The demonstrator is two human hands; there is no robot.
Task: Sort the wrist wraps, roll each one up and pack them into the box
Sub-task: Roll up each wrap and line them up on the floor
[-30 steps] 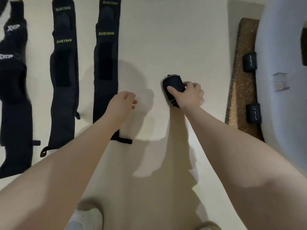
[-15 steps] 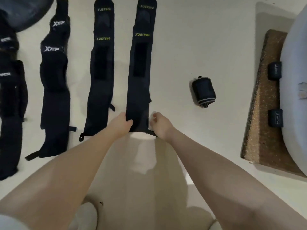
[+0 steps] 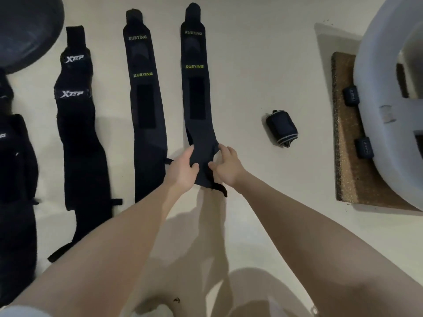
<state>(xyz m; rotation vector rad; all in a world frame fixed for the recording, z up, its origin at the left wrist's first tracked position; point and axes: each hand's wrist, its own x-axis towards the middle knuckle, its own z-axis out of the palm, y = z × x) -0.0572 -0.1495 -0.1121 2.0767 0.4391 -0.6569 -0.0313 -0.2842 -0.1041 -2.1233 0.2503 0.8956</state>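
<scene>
Both bare forearms reach forward; left hand (image 3: 183, 169) and right hand (image 3: 225, 167) face each other, fingers curled, pinching.

Looks like a room in a home, with everything going on down on a plain cream floor (image 3: 263, 65). A brown cork mat (image 3: 350, 168) lies at the right under a pale rounded plastic tub (image 3: 377, 133), a dark round object (image 3: 25, 30) sits top left, and black wrist wraps (image 3: 146, 110) are laid out in a row.
</scene>
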